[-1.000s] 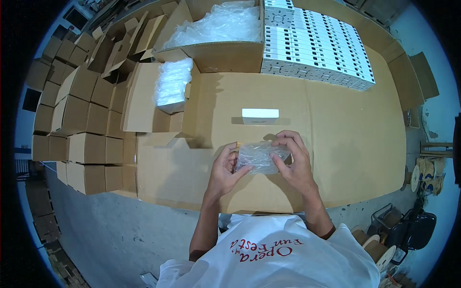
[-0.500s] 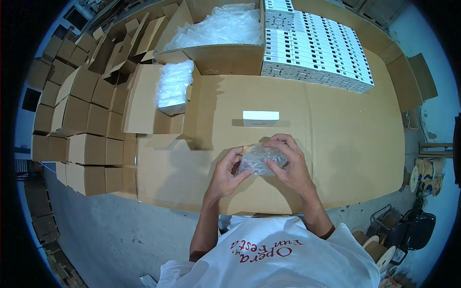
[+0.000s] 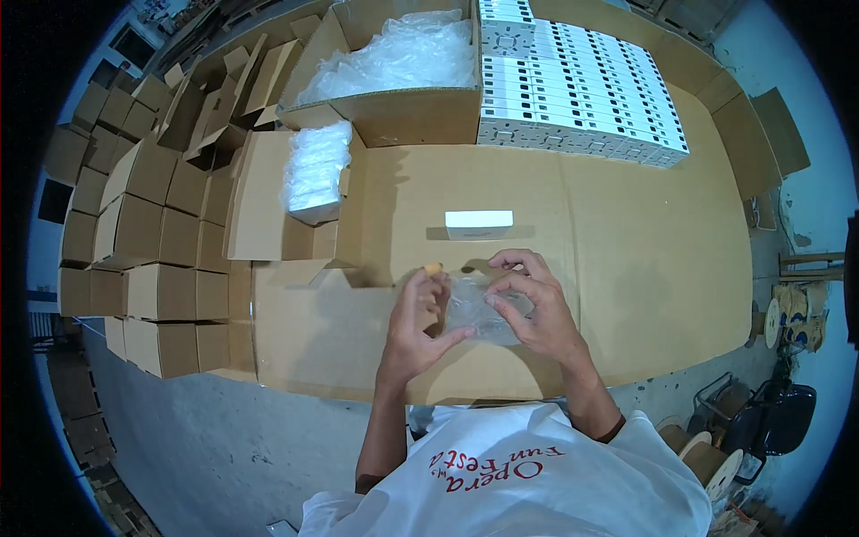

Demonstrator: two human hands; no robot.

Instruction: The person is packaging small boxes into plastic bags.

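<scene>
Both hands over the near-centre of the cardboard-covered tabletop [image 3: 644, 268], gripping a small clear crinkled plastic bag [image 3: 479, 313] between them. Left hand [image 3: 419, 327] at 9 o'clock of the bag, fingers [image 3: 438, 291] curled on its left edge, thumb stretched under the lower edge. Right hand [image 3: 532, 309] at 3 o'clock, fingers pinched onto the bag's top and right side. Bag held just above the tabletop, contents too unclear to tell. Small tan object [image 3: 433, 267] at the left fingertips, kind not discernible. At 12 o'clock of the hands, near but apart: small flat white rectangular carton [image 3: 479, 224] lying alone on the tabletop. Further at 12 to 1 o'clock, far edge: dense block of white cartons with dark markings [image 3: 582, 89], stacked in rows. At 11 o'clock, far: large open brown cardboard box full of clear plastic bags [image 3: 394, 67]. At 10 o'clock: smaller open cardboard box holding a stack of clear-wrapped white items [image 3: 315, 174]. At 9 to 10 o'clock, off the tabletop's left side: stacks of small brown cardboard boxes [image 3: 148, 242], some closed, some with flaps open. At 6 o'clock: own white T-shirt with red print [image 3: 501, 483]. At 4 o'clock, on the floor: wooden cable spools [image 3: 702, 456].
</scene>
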